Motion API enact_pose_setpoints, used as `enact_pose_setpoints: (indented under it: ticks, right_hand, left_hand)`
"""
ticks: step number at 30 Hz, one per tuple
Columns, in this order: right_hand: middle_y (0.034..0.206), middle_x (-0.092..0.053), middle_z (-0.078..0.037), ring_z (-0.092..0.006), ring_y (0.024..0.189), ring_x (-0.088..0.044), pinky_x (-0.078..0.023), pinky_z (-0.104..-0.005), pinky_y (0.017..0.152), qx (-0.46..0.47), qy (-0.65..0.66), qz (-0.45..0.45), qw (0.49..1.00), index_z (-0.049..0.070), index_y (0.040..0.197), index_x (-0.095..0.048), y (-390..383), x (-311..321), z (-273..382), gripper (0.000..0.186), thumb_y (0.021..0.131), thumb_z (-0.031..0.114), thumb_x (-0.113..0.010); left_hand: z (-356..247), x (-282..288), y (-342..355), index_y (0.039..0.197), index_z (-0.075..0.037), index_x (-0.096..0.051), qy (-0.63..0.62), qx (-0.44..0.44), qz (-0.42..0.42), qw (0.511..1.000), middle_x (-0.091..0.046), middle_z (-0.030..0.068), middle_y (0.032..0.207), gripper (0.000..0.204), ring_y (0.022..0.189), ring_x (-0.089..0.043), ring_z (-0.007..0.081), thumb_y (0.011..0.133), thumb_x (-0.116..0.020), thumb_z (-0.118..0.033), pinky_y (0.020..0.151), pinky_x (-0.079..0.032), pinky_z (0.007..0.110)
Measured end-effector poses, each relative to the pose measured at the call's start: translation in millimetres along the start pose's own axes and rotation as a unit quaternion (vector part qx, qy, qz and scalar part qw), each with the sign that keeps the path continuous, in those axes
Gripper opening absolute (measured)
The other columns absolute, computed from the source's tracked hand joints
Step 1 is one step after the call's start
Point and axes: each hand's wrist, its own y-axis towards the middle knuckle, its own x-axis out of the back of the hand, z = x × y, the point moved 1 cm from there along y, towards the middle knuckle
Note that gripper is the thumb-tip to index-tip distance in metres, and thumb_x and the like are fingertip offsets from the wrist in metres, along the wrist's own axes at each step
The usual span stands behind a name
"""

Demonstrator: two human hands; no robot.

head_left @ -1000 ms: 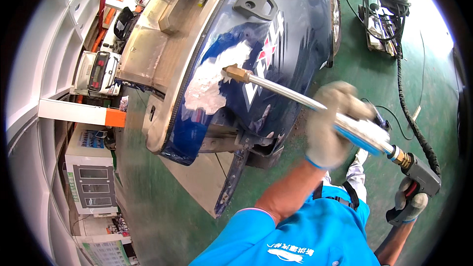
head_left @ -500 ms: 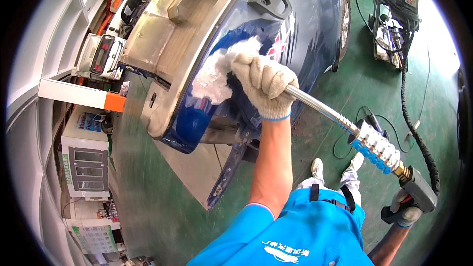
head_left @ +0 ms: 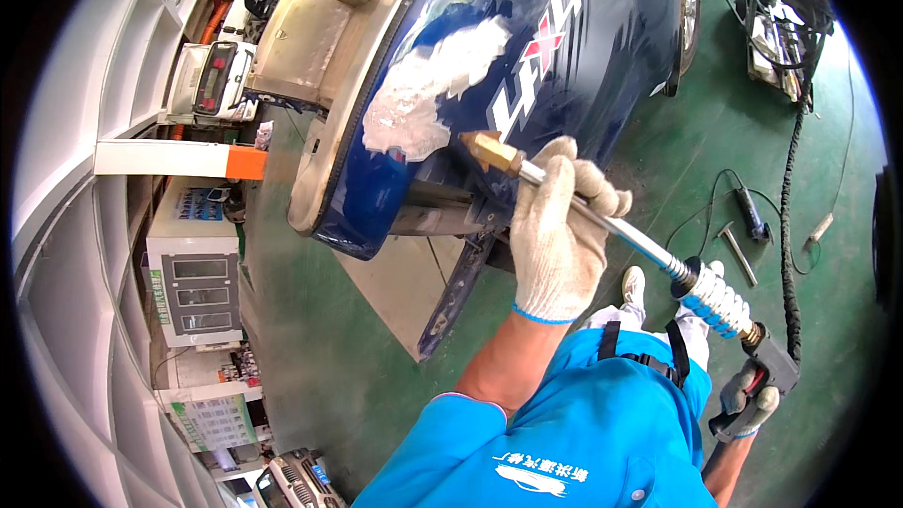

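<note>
A long tool with a brass tip [head_left: 491, 150], steel shaft [head_left: 621, 226] and ribbed sliding weight [head_left: 717, 301] slants from the dark-blue car panel down to a grey pistol handle [head_left: 773, 362]. My left hand [head_left: 564, 235], in a cream glove, has its fingers loosely wrapped round the shaft just behind the tip. My right hand [head_left: 748, 404], also gloved, grips the handle, low at the right. The tip is at the panel [head_left: 602, 75], just below a pale bare patch [head_left: 409, 103]; whether it touches cannot be told.
A wheeled machine [head_left: 781, 33] with coiled cables stands at top right. A power tool [head_left: 751, 216], a hammer [head_left: 738, 254] and a thick hose [head_left: 792, 235] lie on the green floor. A white cabinet [head_left: 193, 292] and other vehicles [head_left: 221, 80] are at the left.
My left hand has moved down and right from where it covered the tip, uncovering it. The tool's handle has moved slightly leftward, and the car sits higher in the picture.
</note>
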Motion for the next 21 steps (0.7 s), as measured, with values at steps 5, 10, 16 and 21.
enact_pose_setpoints:
  ticks: [5, 10, 16, 21]
  right_hand:
    - [0.059, -0.06, -0.016, -0.0271, 0.043, -0.059, -0.044, -0.0376, 0.038, -0.015, 0.02, 0.019, 0.999, -0.012, 0.104, -0.062, 0.6, -1.2, -14.9, 0.057, 0.072, 0.029, -0.088]
    - [0.062, -0.061, -0.018, -0.0273, 0.044, -0.059, -0.045, -0.0378, 0.039, 0.02, -0.009, 0.008, 1.0, -0.012, 0.102, -0.063, 2.6, -13.6, -20.1, 0.056, 0.072, 0.028, -0.088]
    - [0.067, -0.064, -0.019, -0.0276, 0.048, -0.061, -0.048, -0.0382, 0.042, 0.006, -0.004, 0.047, 0.999, -0.012, 0.103, -0.063, 4.8, -30.5, -15.0, 0.055, 0.073, 0.027, -0.089]
    - [0.065, -0.064, -0.016, -0.0267, 0.049, -0.062, -0.05, -0.0385, 0.046, 0.007, -0.022, 0.043, 0.999, -0.005, 0.104, -0.062, 0.5, -21.6, -16.3, 0.047, 0.076, 0.026, -0.083]
  left_hand:
    - [-12.4, 11.3, -0.9, 0.119, -0.011, -0.063, 0.033, -0.016, -0.013, 0.999, -0.057, 0.0005, 0.079, 0.021, 0.068, -0.052, 0.0154, 0.114, -0.047, -0.025, 0.076, -0.047, 0.04]
    - [-22.0, 17.9, 4.6, 0.12, -0.011, -0.063, 0.022, -0.018, 0.025, 0.999, -0.061, 0.0017, 0.082, 0.021, 0.069, -0.055, 0.0162, 0.113, -0.049, -0.025, 0.077, -0.048, 0.04]
    - [-22.8, 22.5, 5.3, 0.123, -0.01, -0.064, -0.005, -0.008, 0.052, 0.999, -0.066, 0.0046, 0.088, 0.021, 0.076, -0.063, 0.0201, 0.111, -0.054, -0.023, 0.084, -0.055, 0.046]
    - [-29.3, 25.9, 7.8, 0.124, -0.01, -0.065, -0.025, -0.01, 0.074, 0.997, -0.068, 0.0056, 0.09, 0.021, 0.078, -0.065, 0.0213, 0.11, -0.055, -0.023, 0.085, -0.057, 0.047]
